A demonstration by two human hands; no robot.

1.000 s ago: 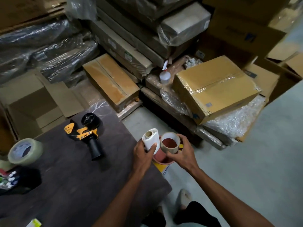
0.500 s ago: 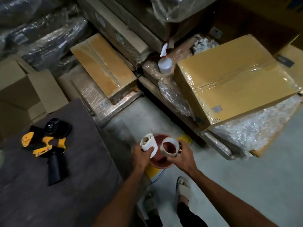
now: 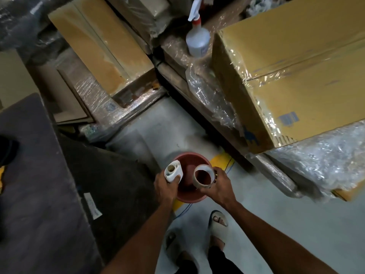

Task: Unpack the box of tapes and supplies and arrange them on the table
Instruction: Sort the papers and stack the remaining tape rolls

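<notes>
My left hand grips a white roll of labels, held upright. My right hand holds a ring of clear packing tape by its rim. Both hands hover over a reddish-brown plastic bowl standing on the floor. The dark table fills the lower left, with the hands to the right of its edge. A black part of the tape dispenser shows at the left border.
A large film-wrapped cardboard box sits at the right on bubble wrap. A spray bottle stands behind it. Wrapped flat cartons lie at the back. My sandalled feet stand on the grey floor below the bowl.
The view has swung right and down, away from the table; the dispenser has slid almost out of frame. Both hands keep their rolls above the bowl.
</notes>
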